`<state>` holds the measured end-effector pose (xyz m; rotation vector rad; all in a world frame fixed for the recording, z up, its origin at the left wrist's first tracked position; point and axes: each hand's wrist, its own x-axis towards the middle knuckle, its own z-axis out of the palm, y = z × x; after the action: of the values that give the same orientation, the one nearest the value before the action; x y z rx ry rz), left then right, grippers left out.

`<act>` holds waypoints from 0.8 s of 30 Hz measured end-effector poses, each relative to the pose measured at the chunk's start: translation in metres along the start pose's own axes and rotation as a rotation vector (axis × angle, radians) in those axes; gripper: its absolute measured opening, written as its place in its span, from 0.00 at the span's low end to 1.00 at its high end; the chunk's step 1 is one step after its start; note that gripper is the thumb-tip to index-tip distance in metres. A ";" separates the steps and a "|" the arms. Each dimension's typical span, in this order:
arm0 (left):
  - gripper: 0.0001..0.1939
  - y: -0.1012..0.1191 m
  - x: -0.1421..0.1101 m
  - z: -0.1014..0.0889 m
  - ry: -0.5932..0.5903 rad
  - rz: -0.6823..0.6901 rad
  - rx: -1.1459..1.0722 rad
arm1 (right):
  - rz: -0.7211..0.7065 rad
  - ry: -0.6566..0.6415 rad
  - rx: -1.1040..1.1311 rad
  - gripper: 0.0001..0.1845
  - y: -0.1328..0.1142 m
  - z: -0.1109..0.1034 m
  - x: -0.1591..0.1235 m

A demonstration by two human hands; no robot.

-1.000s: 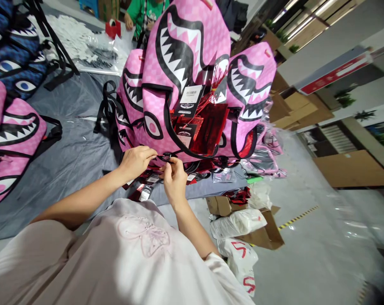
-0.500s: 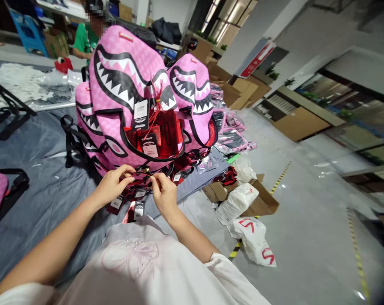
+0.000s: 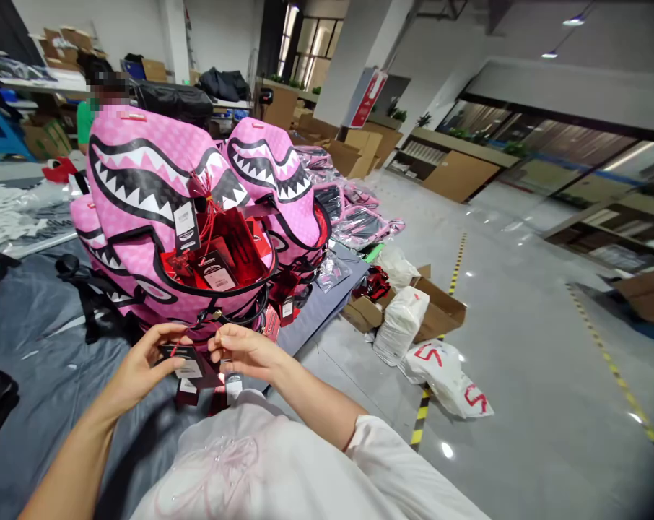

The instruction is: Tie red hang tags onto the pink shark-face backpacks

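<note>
My left hand [image 3: 137,372] pinches a dark hang tag [image 3: 190,368] with a white barcode label, in front of the pink backpacks. Beside it, my right hand [image 3: 248,352] has its fingertips closed together; what they hold is too small to make out. A pink backpack [image 3: 137,249] with a printed shark mouth lies on the stack, its front pocket open towards me. Red packets [image 3: 237,242], more tags [image 3: 216,271] and a bunch of red strings [image 3: 203,191] lie in and over that pocket. A brass-coloured zip pull [image 3: 217,313] shows just above my hands.
A second pink backpack [image 3: 270,170] stands behind to the right, with bagged ones [image 3: 359,224] beyond. Dark grey cloth [image 3: 40,347] covers the table. On the floor at right are an open carton [image 3: 440,310] and white bags [image 3: 403,325]. A person [image 3: 83,123] is behind the backpacks.
Both hands have come down from the zip pull towards my body. My left hand has taken hold of a hang tag. The view has swung to the right.
</note>
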<state>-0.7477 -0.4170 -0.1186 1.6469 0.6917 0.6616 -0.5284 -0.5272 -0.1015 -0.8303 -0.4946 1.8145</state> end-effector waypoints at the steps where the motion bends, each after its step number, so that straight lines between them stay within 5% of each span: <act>1: 0.22 -0.002 -0.001 0.000 0.074 0.001 -0.014 | -0.001 -0.015 0.001 0.22 0.000 0.001 0.001; 5: 0.15 -0.009 -0.003 0.003 0.368 -0.009 -0.016 | 0.011 -0.035 -0.034 0.23 0.002 0.003 0.006; 11: 0.07 -0.003 -0.003 0.019 0.407 0.268 0.327 | -0.040 0.013 -0.143 0.24 0.004 0.012 0.013; 18: 0.09 0.010 -0.002 0.028 0.508 0.699 0.862 | -0.478 0.307 -0.543 0.14 0.015 0.026 0.027; 24: 0.03 0.010 0.003 0.041 0.427 0.672 0.468 | -0.607 0.451 -0.614 0.12 0.020 0.032 0.032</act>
<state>-0.7143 -0.4432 -0.1159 2.2255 0.6124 1.4467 -0.5714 -0.5036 -0.1032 -1.2920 -0.9060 0.8774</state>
